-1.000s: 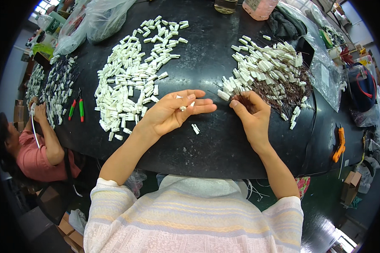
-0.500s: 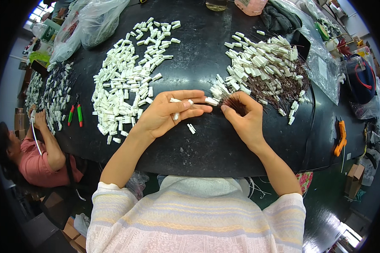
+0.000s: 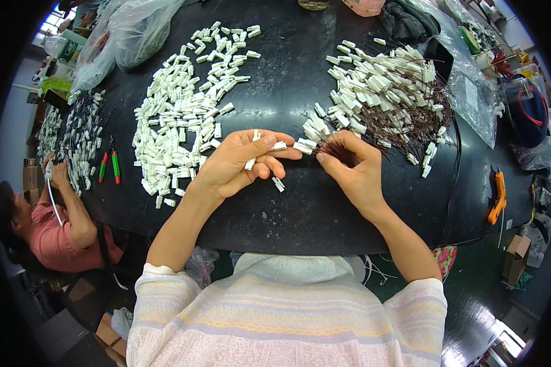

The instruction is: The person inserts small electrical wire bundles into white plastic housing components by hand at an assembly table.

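My left hand is closed, thumb pressed on the index finger, pinching a small white plastic connector housing. More white housings stick out between its fingers, one of them below the thumb. My right hand pinches a bundle of thin brown wires whose ends carry white connectors. One wired connector points left and meets, or nearly meets, the pinched housing; contact is unclear. Under the left fingers a loose housing lies on the black table.
Loose white housings are heaped left of centre, and wired connectors are piled at right. Red-and-green-handled pliers lie at left, an orange-handled tool at right. A co-worker sits at left. Plastic bags stand behind.
The left thumb has pushed a housing out toward the fingertips, close to the wired connector. The lower left fingers have curled in. My right hand has barely moved.
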`<state>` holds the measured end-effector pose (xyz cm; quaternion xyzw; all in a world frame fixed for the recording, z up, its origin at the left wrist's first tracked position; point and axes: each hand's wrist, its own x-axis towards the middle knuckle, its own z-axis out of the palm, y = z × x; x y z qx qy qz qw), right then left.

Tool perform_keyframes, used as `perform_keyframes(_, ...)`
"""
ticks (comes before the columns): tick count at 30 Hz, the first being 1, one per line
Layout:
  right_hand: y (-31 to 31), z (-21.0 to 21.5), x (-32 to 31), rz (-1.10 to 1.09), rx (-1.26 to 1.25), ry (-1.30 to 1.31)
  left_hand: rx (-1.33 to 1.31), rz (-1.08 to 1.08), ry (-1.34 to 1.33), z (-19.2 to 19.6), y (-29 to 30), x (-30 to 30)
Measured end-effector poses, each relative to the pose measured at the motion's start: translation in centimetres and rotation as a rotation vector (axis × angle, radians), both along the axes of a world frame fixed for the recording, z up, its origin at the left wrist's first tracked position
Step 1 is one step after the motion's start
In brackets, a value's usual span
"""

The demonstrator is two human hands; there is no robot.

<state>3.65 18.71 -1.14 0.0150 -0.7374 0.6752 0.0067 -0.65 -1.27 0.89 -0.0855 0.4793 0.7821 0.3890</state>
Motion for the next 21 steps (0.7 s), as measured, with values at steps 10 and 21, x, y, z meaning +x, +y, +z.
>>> perform_keyframes(10, 0.08, -0.03, -0.09, 0.031, 0.025, 0.047, -0.065, -0.005, 0.246, -0.21, 0.14, 0.63)
perform_keyframes(21, 0.02, 0.05, -0.07, 0.081, 0.079, 0.04, -0.124, -0.079, 0.313, -0.64, 0.23, 0.95)
